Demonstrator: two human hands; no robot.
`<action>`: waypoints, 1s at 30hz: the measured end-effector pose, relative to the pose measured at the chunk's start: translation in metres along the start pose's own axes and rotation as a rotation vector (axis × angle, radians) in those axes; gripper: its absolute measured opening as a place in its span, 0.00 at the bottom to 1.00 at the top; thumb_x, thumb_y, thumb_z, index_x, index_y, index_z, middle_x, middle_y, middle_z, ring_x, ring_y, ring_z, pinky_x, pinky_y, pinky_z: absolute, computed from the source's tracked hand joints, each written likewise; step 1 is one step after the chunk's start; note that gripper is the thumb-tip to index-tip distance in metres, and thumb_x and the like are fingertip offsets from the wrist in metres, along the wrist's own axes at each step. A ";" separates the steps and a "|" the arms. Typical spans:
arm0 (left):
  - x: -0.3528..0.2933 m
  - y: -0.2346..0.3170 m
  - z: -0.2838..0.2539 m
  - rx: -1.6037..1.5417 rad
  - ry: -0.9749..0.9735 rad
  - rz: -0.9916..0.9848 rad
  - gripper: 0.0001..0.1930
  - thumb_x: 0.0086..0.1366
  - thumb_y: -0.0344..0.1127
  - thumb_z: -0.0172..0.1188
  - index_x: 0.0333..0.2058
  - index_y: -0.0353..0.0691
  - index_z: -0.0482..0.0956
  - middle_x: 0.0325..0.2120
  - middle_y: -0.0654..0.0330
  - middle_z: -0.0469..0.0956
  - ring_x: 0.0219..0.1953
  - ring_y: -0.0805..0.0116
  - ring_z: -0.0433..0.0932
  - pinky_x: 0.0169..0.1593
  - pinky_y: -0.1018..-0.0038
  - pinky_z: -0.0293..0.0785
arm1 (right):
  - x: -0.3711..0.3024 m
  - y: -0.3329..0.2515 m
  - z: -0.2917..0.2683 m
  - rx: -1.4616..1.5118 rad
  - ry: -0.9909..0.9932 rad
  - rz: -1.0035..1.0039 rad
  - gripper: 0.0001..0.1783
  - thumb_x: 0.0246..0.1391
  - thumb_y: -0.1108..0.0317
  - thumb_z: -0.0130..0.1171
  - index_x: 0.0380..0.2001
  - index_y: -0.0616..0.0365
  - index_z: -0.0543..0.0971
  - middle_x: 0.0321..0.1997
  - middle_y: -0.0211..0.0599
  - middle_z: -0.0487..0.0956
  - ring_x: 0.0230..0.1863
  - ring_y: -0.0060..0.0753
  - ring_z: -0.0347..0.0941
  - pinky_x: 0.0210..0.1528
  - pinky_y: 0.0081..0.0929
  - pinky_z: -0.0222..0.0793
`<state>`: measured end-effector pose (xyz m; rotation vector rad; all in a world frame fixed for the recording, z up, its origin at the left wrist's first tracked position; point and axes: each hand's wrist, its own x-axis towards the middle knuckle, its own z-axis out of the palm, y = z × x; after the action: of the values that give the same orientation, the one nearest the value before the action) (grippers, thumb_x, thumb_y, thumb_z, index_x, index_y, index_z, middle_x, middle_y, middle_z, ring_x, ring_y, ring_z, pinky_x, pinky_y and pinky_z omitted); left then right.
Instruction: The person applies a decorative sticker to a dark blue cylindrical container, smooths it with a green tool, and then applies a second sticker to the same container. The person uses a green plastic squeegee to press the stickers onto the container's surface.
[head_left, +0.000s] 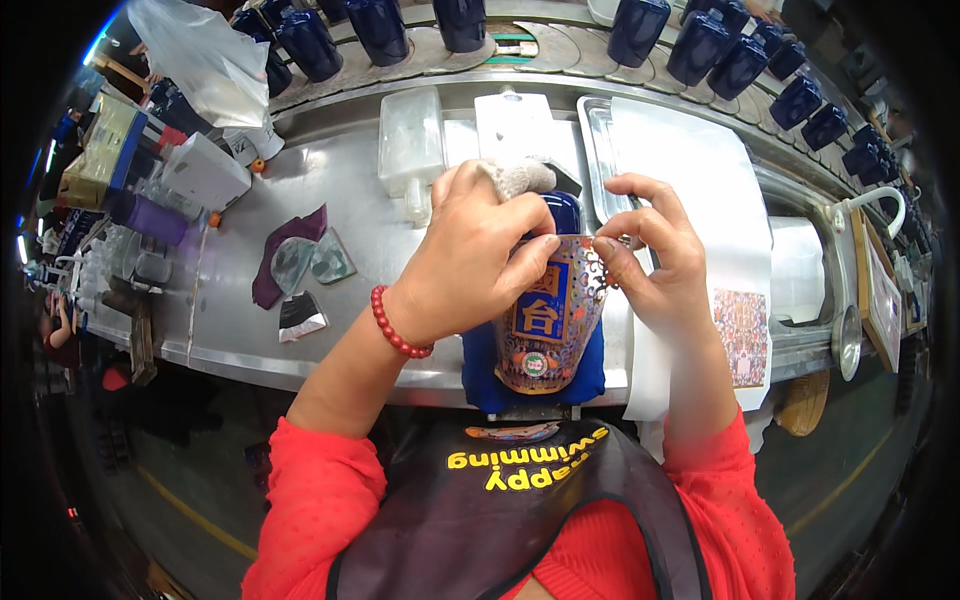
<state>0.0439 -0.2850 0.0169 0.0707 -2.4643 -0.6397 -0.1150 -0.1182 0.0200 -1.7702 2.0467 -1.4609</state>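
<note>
A dark blue glossy bottle [563, 212] lies in front of me, its base end toward my body, on a blue cloth pad [484, 372]. Around it wraps a colourful patterned decal [552, 330] with a blue and gold panel. My left hand [475, 240], wearing a red bead bracelet, pinches the decal's far edge between thumb and forefinger. At the right end of that same edge, my right hand [655, 255] has thumb and fingertip closed on the decal, its other fingers raised. A whitish knitted cloth [522, 179] shows just beyond my left hand.
White paper [690, 170] with another patterned decal [740, 338] lies to the right, beside a metal tray [597, 125]. Clear plastic containers [411, 140] stand behind. Dark scraps [290, 262] lie left on the metal table. Blue bottles [378, 32] line a conveyor along the back.
</note>
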 end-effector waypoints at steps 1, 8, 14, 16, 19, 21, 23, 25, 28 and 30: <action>-0.002 0.000 0.001 -0.002 0.016 -0.001 0.06 0.61 0.38 0.63 0.32 0.43 0.80 0.32 0.54 0.77 0.44 0.50 0.69 0.56 0.56 0.58 | 0.000 -0.001 0.001 0.037 0.007 0.039 0.04 0.51 0.77 0.67 0.31 0.62 0.81 0.51 0.46 0.77 0.44 0.34 0.78 0.40 0.27 0.74; -0.018 -0.011 0.000 -0.029 0.035 -0.083 0.08 0.64 0.40 0.63 0.33 0.43 0.79 0.32 0.53 0.76 0.43 0.51 0.69 0.56 0.57 0.58 | 0.000 0.000 0.002 0.216 -0.064 0.241 0.05 0.58 0.76 0.63 0.30 0.64 0.77 0.56 0.43 0.73 0.31 0.18 0.75 0.27 0.16 0.74; -0.023 -0.028 0.004 -0.335 0.028 -0.277 0.09 0.65 0.40 0.61 0.33 0.41 0.78 0.31 0.53 0.75 0.43 0.54 0.69 0.54 0.60 0.61 | 0.003 0.007 0.001 0.261 -0.080 0.275 0.06 0.60 0.74 0.62 0.31 0.65 0.78 0.52 0.44 0.74 0.31 0.20 0.76 0.27 0.16 0.75; -0.022 -0.032 0.005 -0.423 -0.011 -0.376 0.10 0.66 0.40 0.61 0.33 0.39 0.78 0.31 0.54 0.75 0.42 0.57 0.70 0.51 0.62 0.63 | 0.004 0.012 0.003 0.240 -0.090 0.231 0.06 0.61 0.73 0.63 0.32 0.65 0.78 0.51 0.44 0.74 0.30 0.19 0.76 0.27 0.16 0.76; -0.021 -0.032 0.007 -0.552 -0.022 -0.486 0.10 0.68 0.39 0.60 0.32 0.37 0.77 0.30 0.55 0.75 0.39 0.63 0.72 0.45 0.67 0.68 | 0.007 0.018 0.005 0.338 -0.133 0.359 0.10 0.63 0.67 0.63 0.32 0.63 0.77 0.54 0.41 0.73 0.39 0.20 0.73 0.31 0.16 0.73; -0.020 -0.031 0.007 -0.632 -0.016 -0.549 0.11 0.69 0.38 0.59 0.32 0.36 0.77 0.30 0.56 0.74 0.37 0.67 0.72 0.40 0.70 0.70 | 0.009 0.022 0.006 0.313 -0.138 0.322 0.10 0.63 0.67 0.62 0.32 0.63 0.77 0.54 0.41 0.73 0.37 0.19 0.73 0.31 0.16 0.73; -0.019 -0.031 0.008 -0.712 -0.013 -0.607 0.11 0.69 0.38 0.58 0.32 0.35 0.77 0.30 0.58 0.74 0.34 0.70 0.72 0.35 0.72 0.70 | 0.011 0.024 0.007 0.317 -0.138 0.314 0.09 0.63 0.68 0.62 0.32 0.63 0.77 0.54 0.41 0.73 0.36 0.18 0.73 0.31 0.16 0.73; -0.017 -0.031 0.010 -0.661 0.013 -0.578 0.10 0.69 0.37 0.59 0.32 0.35 0.77 0.29 0.57 0.74 0.35 0.68 0.72 0.38 0.70 0.70 | 0.012 0.026 0.007 0.347 -0.141 0.344 0.09 0.63 0.69 0.62 0.32 0.63 0.77 0.54 0.40 0.73 0.35 0.17 0.72 0.31 0.16 0.73; -0.014 -0.035 0.013 -0.585 0.053 -0.509 0.10 0.68 0.37 0.59 0.32 0.36 0.77 0.29 0.57 0.75 0.37 0.63 0.72 0.42 0.68 0.69 | 0.012 0.030 0.007 0.326 -0.128 0.313 0.08 0.63 0.69 0.62 0.32 0.63 0.77 0.54 0.40 0.73 0.36 0.16 0.72 0.31 0.15 0.72; -0.014 -0.037 0.015 -0.534 0.068 -0.485 0.09 0.67 0.37 0.60 0.31 0.37 0.77 0.28 0.56 0.75 0.38 0.60 0.72 0.45 0.65 0.67 | 0.012 0.033 0.008 0.322 -0.142 0.344 0.08 0.63 0.69 0.62 0.32 0.63 0.77 0.54 0.40 0.73 0.38 0.17 0.72 0.33 0.17 0.73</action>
<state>0.0439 -0.3082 -0.0187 0.4768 -2.1357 -1.4525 -0.1389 -0.1363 -0.0006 -1.2863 1.8092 -1.4157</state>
